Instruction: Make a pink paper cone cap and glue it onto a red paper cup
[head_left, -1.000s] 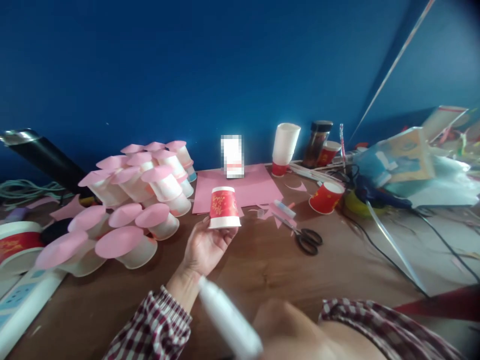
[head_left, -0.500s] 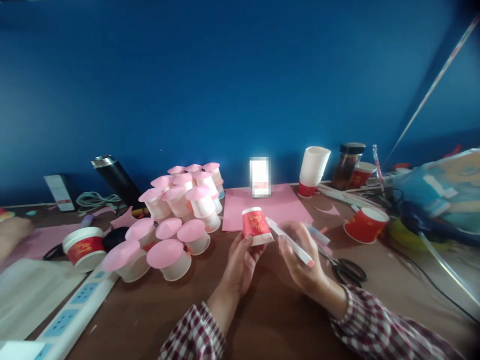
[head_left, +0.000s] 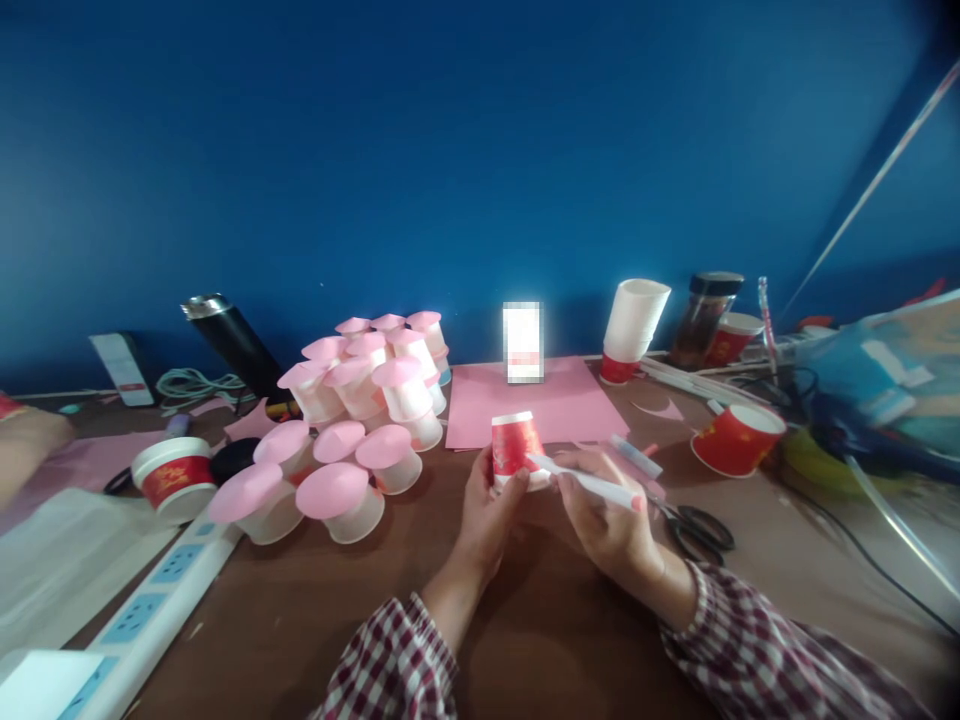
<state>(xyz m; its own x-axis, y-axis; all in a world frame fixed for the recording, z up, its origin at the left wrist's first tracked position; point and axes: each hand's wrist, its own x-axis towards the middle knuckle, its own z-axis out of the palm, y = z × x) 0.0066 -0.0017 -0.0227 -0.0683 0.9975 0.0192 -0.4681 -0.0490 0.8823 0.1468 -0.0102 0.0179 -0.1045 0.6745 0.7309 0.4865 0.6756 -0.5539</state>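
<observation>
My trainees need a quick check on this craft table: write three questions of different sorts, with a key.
1. Choose one: from the wearer's viewpoint, the pink sheet lies (a) left of, (b) beyond or (c) nearer than the red-and-white cup in the left hand.

2. True or false: the right hand is empty.

3. Fill the gap: the paper caps on the pale cups grouped at the left are coloured ____.

Key: 1: b. 2: false; it holds a white pen-like tube. 3: pink.

Red cup (head_left: 514, 446) partly behind the left hand (head_left: 486, 515), blue packaging (head_left: 861, 372) partly beyond the right edge.
</observation>
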